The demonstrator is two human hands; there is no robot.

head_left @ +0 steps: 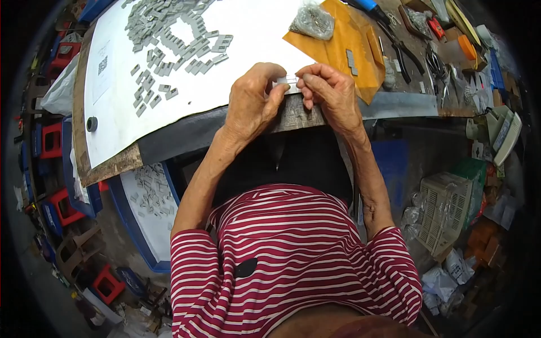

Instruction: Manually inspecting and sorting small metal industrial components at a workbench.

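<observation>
On my feed, fingertips (283, 89) half hide a small piece (291, 80) near twelve o'clock, and the top edge crops the grey pile (145, 25) at eleven.

Place: a small workshop, by the look of it
Bench (127, 160): worn wood, papered over, strewn with small grey pieces (160, 44)
Tools: pliers (401, 52) towards the right end
Around me: blue tray (133, 228) of similar bits, red stools (107, 284), plastic crate (442, 211)

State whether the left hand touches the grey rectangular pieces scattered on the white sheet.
Apart: the head view shows white sheet between the left hand and the nearest grey rectangular pieces.
</observation>
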